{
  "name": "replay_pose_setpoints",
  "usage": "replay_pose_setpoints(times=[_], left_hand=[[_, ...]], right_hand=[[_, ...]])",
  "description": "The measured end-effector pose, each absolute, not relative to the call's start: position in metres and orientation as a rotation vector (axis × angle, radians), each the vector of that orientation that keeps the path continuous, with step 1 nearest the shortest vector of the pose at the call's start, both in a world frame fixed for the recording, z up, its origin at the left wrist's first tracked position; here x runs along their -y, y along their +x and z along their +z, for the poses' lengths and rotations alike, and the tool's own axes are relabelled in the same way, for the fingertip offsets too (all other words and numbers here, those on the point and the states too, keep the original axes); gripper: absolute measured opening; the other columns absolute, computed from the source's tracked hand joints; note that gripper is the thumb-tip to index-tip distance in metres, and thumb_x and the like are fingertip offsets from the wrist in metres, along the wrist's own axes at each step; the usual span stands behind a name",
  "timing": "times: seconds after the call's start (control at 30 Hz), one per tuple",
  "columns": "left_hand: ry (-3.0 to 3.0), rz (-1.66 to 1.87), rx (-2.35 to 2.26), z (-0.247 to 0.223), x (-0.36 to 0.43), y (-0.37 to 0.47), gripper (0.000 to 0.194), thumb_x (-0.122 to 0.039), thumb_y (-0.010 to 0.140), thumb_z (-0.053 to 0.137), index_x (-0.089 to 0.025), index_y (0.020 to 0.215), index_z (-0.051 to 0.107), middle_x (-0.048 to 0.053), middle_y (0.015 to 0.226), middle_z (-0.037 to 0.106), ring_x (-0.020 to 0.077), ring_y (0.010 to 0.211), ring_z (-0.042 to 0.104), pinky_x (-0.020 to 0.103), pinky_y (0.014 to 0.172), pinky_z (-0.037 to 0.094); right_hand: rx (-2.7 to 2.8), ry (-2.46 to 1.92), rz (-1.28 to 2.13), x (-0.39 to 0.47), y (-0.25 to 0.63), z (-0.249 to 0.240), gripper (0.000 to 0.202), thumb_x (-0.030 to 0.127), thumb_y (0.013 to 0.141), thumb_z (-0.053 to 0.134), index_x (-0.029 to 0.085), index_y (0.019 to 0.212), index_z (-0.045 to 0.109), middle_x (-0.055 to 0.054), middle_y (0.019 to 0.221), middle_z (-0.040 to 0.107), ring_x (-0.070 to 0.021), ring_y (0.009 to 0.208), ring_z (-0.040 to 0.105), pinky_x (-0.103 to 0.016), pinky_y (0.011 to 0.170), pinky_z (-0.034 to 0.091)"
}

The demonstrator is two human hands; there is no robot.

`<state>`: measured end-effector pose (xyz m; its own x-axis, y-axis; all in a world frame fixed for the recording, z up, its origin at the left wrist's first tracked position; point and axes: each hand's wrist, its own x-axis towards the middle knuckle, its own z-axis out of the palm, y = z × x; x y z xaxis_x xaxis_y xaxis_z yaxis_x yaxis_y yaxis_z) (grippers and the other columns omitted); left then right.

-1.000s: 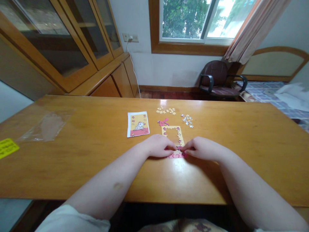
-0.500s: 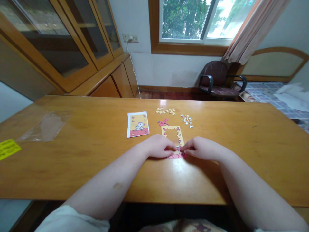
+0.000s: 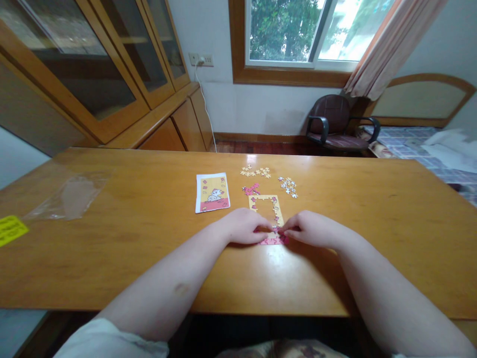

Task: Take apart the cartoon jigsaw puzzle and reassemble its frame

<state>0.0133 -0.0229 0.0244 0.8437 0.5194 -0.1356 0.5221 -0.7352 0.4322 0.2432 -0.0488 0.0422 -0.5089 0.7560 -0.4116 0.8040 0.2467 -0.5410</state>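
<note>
A jigsaw puzzle (image 3: 264,198) lies on the table as a rectangular border of joined pieces, yellow at the top and sides and pink along the bottom, with bare wood inside. My left hand (image 3: 248,226) reaches over its lower left side, thumb and fingers closed in a pinch. From the right, my right hand (image 3: 307,228) pinches at the lower right edge. Between the two sets of fingertips is a small puzzle piece (image 3: 275,229), touched from both sides. Fingers hide part of the lower border, and whether that piece is fully seated cannot be seen.
Beyond the border lie loose yellow pieces (image 3: 257,172), pink pieces (image 3: 251,189) and whitish pieces (image 3: 288,186). A picture card (image 3: 213,193) sits to the left. Farther left are a clear plastic bag (image 3: 74,196) and a yellow label (image 3: 13,230). A chair (image 3: 333,122) stands behind the table.
Both hands stay at the lower right of the puzzle border, with barely any finger movement. The whole view has shifted very slightly.
</note>
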Motion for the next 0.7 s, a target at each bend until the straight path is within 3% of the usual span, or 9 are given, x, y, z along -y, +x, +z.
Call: replay_pose_setpoints(times=[0.7], left_hand=[[2.576,-0.051,-0.768,0.0238,0.023,0.0133,0.037,-0.034,0.084,0.053,-0.036,0.119,0.063,-0.002,0.087,0.072,0.0178,0.077,0.063,0.026,0.063,0.04]], right_hand=[[-2.426,1.53,-1.089,0.0484,0.2416,0.0421,0.031,0.028,0.079,0.052,0.026,0.098,0.077,-0.004,0.085,0.076,-0.0185,0.068,0.063,-0.028,0.068,0.045]])
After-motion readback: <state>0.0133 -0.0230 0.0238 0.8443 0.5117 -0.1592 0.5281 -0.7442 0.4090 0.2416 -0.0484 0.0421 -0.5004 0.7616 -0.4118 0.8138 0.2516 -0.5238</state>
